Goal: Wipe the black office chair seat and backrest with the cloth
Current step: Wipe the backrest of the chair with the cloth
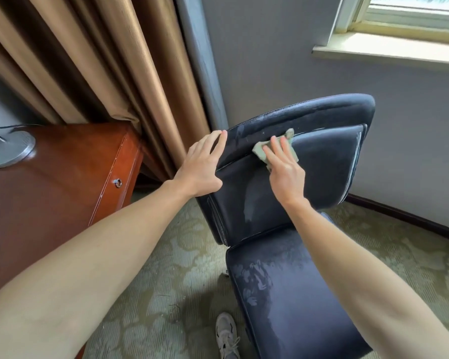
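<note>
1. right hand (285, 174) lay flat, fingers straight, pressing the cloth (260, 151) on the backrest (322, 164) – near its 11 o'clock corner.
2. left hand (200, 169) rested flat, fingers together, on the backrest's 9 o'clock edge.
3. seat (290, 294) sat at 6 o'clock – streaked.

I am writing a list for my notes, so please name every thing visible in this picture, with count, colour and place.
chair backrest: 1, black, centre, with damp streaks
chair seat: 1, black, below the backrest, wet patches
cloth: 1, grey-green, on the upper backrest
curtain: 1, golden brown, upper left
wooden desk: 1, reddish brown, left
round metal base: 1, silver, on the desk
window: 1, pale frame, upper right
carpet: 1, green patterned, floor
sneaker: 1, grey and white, bottom edge, on the carpet
left hand: 1, flat on the backrest's left edge
right hand: 1, presses the cloth with straight fingers
</note>
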Available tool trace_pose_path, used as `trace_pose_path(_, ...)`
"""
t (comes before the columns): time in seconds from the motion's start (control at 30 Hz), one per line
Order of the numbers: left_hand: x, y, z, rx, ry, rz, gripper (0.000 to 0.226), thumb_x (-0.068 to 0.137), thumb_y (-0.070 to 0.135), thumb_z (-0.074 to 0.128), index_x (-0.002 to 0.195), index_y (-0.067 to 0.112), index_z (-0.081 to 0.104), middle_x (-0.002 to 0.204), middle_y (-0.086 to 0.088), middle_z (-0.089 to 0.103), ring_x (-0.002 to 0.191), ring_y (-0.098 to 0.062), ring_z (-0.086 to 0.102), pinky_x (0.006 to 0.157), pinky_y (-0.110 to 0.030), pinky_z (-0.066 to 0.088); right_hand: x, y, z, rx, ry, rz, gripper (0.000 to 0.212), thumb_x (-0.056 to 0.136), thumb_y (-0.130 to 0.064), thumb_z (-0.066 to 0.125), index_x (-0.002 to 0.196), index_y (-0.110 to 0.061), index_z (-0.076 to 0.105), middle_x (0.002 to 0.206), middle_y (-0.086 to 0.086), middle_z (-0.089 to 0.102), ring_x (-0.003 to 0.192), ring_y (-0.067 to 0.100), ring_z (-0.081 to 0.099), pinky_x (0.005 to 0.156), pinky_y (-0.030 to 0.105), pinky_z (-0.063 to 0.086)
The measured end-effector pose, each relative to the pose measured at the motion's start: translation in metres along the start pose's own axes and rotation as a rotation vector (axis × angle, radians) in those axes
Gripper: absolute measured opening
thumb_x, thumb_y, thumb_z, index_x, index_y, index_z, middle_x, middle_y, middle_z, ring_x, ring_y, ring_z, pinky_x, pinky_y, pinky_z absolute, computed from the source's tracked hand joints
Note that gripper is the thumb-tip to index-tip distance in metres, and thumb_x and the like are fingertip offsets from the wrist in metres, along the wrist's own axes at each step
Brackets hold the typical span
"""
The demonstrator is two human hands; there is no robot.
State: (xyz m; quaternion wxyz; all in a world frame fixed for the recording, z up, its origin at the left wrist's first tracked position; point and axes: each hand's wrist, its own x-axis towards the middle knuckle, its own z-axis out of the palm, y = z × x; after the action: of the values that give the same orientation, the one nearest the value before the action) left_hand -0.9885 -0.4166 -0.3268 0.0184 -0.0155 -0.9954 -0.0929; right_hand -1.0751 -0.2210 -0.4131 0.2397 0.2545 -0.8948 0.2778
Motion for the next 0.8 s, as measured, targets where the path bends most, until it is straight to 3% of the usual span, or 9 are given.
trace_pose_path(0.13, 0.002, 0.016, 0.011, 0.129, 0.088, -0.06, 0.101, 0.075, 0.027, 0.063, 0.156, 0.008, 0.006, 0.161, -0.015, 0.008, 0.149, -0.028, 0.005, 0.119, -0.038, 0.008, -0.001, -0.019, 0.008, 0.167, 0.055, 0.262, 0.049, 0.085, 0.011, 0.051, 0.123, -0.018, 0.065, 0.148, 0.009, 0.044, 0.141, 0.026, 0.033, 0.088, 0.047, 0.055)
trace_pose_path(0.2, 0.007, 0.022, 0.015, 0.163, 0.12, -0.064, 0.098, 0.077, 0.034, 0.061, 0.155, 0.007, 0.009, 0.161, -0.017, 0.007, 0.149, -0.031, 0.005, 0.119, -0.042, 0.009, -0.007, -0.031, 0.012, 0.217, 0.05, 0.255, 0.047, 0.086, 0.008, 0.054, 0.122, -0.02, 0.066, 0.15, 0.011, 0.04, 0.142, 0.028, 0.031, 0.091, 0.043, 0.054)
trace_pose_path(0.3, 0.026, 0.028, 0.01, 0.17, 0.16, -0.002, 0.088, 0.079, 0.029, 0.058, 0.154, 0.006, 0.018, 0.162, -0.017, 0.011, 0.149, -0.03, 0.01, 0.12, -0.04, 0.005, -0.018, -0.037, 0.014, 0.244, 0.014, 0.224, 0.044, 0.09, 0.0, 0.06, 0.124, -0.027, 0.065, 0.155, 0.01, 0.029, 0.146, 0.026, 0.021, 0.093, 0.034, 0.047)
trace_pose_path(0.37, 0.045, 0.035, -0.002, 0.089, 0.139, -0.023, 0.081, 0.083, 0.026, 0.055, 0.155, 0.011, 0.021, 0.162, -0.014, 0.013, 0.148, -0.027, 0.015, 0.119, -0.037, 0.011, -0.019, -0.041, 0.015, 0.231, 0.012, 0.287, 0.042, 0.094, -0.006, 0.057, 0.125, -0.033, 0.063, 0.159, 0.009, 0.018, 0.148, 0.024, 0.009, 0.089, 0.034, 0.048)
trace_pose_path(0.43, 0.065, 0.045, -0.012, 0.012, 0.077, -0.058, 0.075, 0.087, 0.026, 0.051, 0.155, 0.015, 0.022, 0.159, -0.011, 0.025, 0.143, -0.026, 0.027, 0.113, -0.036, 0.025, -0.02, -0.047, 0.017, 0.229, 0.0, 0.372, 0.043, 0.096, -0.011, 0.053, 0.128, -0.04, 0.059, 0.161, 0.005, 0.006, 0.149, 0.02, -0.003, 0.084, 0.036, 0.051)
trace_pose_path(0.53, 0.079, 0.06, -0.016, 0.008, 0.074, -0.094, 0.059, 0.09, 0.026, 0.046, 0.147, 0.016, 0.037, 0.133, -0.012, 0.056, 0.119, -0.033, 0.053, 0.091, -0.039, 0.042, -0.022, -0.056, 0.019, 0.313, -0.033, 0.454, 0.042, 0.1, -0.019, 0.049, 0.135, -0.042, 0.052, 0.16, -0.006, -0.009, 0.147, 0.012, -0.016, 0.088, 0.034, 0.048)
trace_pose_path(0.63, 0.08, 0.063, -0.011, 0.035, 0.156, -0.126, 0.049, 0.088, 0.024, 0.047, 0.136, 0.015, 0.048, 0.116, -0.012, 0.064, 0.106, -0.035, 0.059, 0.082, -0.039, 0.043, -0.021, -0.057, 0.019, 0.35, -0.046, 0.446, 0.044, 0.1, -0.015, 0.047, 0.137, -0.038, 0.05, 0.159, -0.007, -0.011, 0.147, 0.014, -0.015, 0.09, 0.03, 0.043)
trace_pose_path(0.8, 0.085, 0.059, -0.007, 0.063, 0.164, -0.107, 0.051, 0.086, 0.025, 0.049, 0.136, 0.015, 0.047, 0.114, -0.011, 0.063, 0.104, -0.034, 0.059, 0.079, -0.038, 0.041, -0.007, -0.034, 0.008, 0.295, -0.035, 0.44, 0.048, 0.096, -0.007, 0.049, 0.132, -0.039, 0.056, 0.161, -0.005, 0.006, 0.148, 0.012, 0.005, 0.092, 0.025, 0.039)
